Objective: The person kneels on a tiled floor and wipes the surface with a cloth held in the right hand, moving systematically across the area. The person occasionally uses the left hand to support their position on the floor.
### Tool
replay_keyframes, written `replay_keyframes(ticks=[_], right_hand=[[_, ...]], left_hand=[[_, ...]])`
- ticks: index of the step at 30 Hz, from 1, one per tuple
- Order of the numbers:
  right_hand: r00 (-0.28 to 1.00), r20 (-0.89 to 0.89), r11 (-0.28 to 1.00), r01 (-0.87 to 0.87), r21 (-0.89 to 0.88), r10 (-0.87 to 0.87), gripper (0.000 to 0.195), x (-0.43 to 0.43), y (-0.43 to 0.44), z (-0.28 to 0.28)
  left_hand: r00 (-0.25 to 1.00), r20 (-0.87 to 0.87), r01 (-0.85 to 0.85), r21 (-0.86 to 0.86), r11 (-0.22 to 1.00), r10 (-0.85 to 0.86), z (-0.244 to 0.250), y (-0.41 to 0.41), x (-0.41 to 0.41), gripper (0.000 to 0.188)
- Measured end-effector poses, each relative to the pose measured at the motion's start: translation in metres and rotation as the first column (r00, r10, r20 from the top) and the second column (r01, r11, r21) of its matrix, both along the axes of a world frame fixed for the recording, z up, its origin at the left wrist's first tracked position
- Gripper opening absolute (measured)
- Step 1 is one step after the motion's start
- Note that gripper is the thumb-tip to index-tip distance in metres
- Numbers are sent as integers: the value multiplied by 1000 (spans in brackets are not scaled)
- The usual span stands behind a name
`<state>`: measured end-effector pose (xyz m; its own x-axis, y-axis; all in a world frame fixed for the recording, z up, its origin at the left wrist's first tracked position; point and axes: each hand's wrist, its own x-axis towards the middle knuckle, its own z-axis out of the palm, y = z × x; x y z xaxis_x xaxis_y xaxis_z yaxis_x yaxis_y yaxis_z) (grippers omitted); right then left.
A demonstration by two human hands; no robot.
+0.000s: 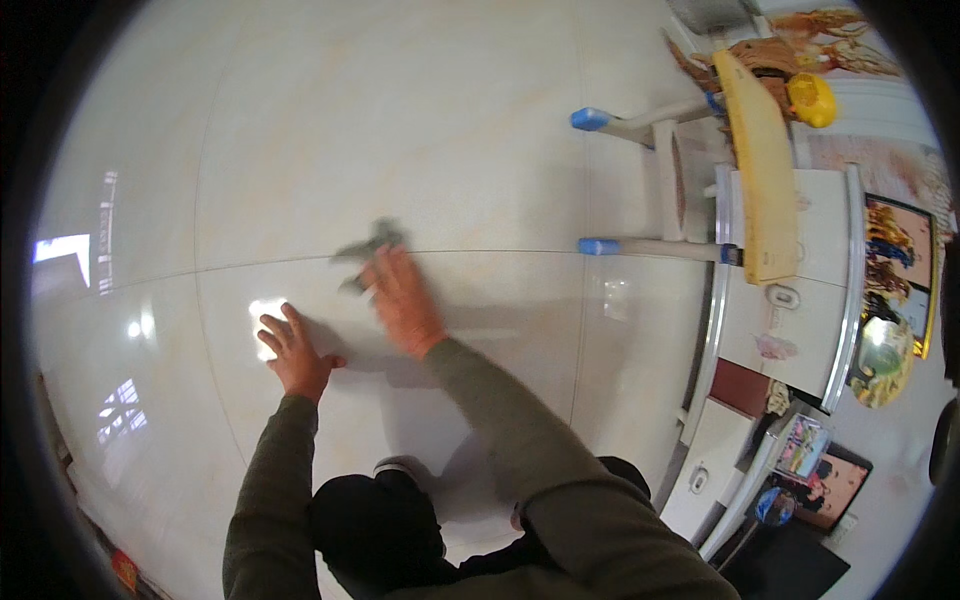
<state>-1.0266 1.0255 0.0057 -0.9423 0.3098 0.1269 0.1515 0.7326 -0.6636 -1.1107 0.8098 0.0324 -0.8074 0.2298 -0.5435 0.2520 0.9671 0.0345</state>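
My right hand is over a crumpled grey-green cloth on the glossy tiled floor. Both hand and cloth are blurred. Parts of the cloth stick out past the fingertips and to their left, by a tile seam; the rest is hidden under the hand. To the left, my left hand rests on the floor with its fingers spread and nothing in it.
A stool with a yellow seat and blue-tipped legs stands at the right. Behind it is a white cabinet with framed pictures and a round ornament on top. My dark-clad knee shows at the bottom.
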Motion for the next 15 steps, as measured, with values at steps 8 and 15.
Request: replay_keyframes(ticks=[8, 15], right_hand=[[840, 487, 962, 137, 236, -239, 72, 129, -55, 22], [711, 565, 748, 623, -229, -419, 43, 55, 23, 46]], left_hand=[[998, -49, 33, -49, 998, -36, -3, -11, 2, 154], [997, 54, 59, -141, 988, -52, 12, 20, -8, 160]])
